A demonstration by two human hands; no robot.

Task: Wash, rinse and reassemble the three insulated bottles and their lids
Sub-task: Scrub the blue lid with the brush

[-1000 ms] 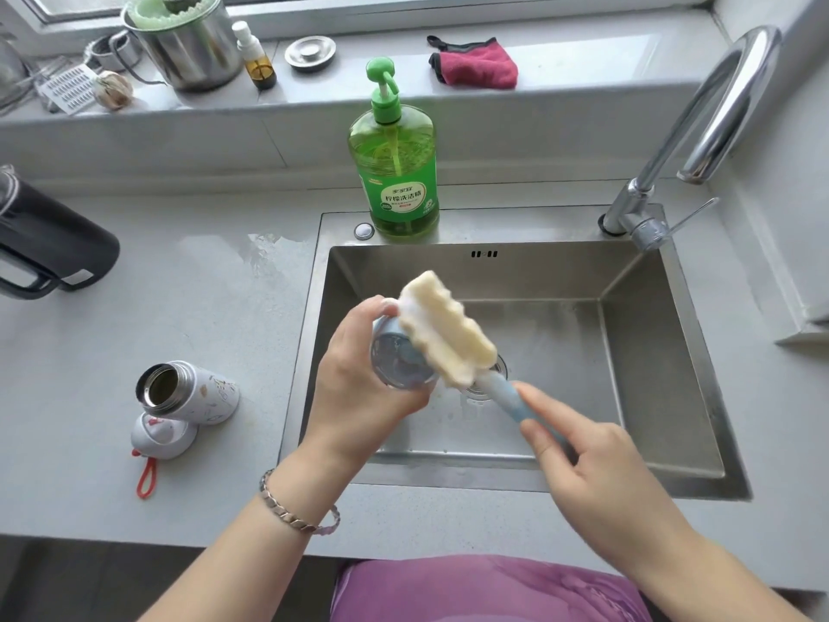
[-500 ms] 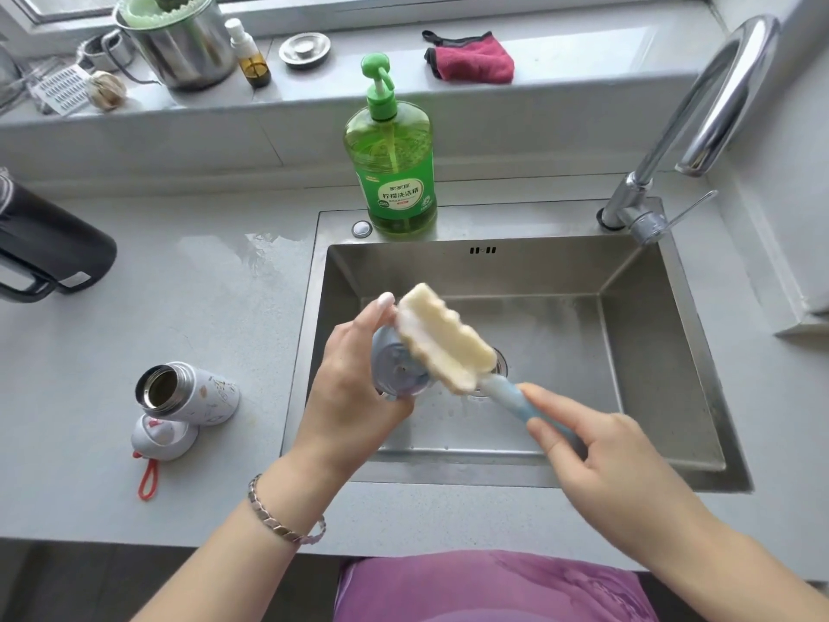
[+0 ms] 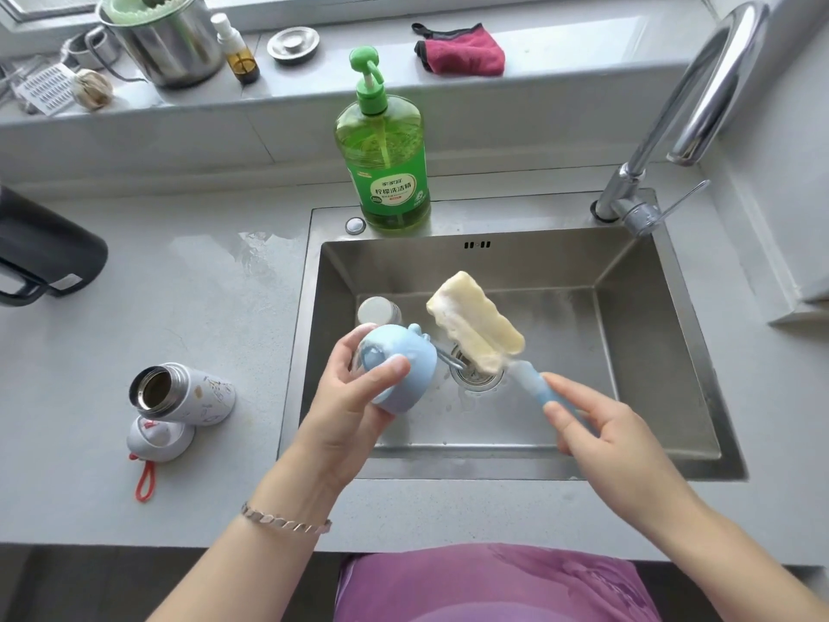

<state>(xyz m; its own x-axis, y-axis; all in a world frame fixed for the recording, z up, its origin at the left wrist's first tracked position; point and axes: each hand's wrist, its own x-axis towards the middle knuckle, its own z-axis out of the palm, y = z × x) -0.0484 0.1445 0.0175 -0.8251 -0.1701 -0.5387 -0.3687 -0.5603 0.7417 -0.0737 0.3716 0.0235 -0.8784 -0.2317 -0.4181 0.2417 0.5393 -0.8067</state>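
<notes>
Over the stainless-steel sink (image 3: pixel 664 352), in the head view, the left hand (image 3: pixel 350 406) grips a pale-blue rounded plastic lid (image 3: pixel 403 365), thumb across it. The right hand (image 3: pixel 601 433) is curled round the blue handle of a yellow sponge brush (image 3: pixel 475 327), whose head sits just beside the lid. A round pale object (image 3: pixel 379 309) stands in the basin behind the lid; it may be that lid's bottle, but I cannot tell. On the tabletop (image 3: pixel 112 307) a white patterned steel bottle (image 3: pixel 193 395) lies open beside its white lid with a red loop (image 3: pixel 157 437). A black handled flask (image 3: pixel 45 258) lies at the left edge. I judge the job to be at an early stage: one lid is being scrubbed, and rinsing and reassembly are all left.
</notes>
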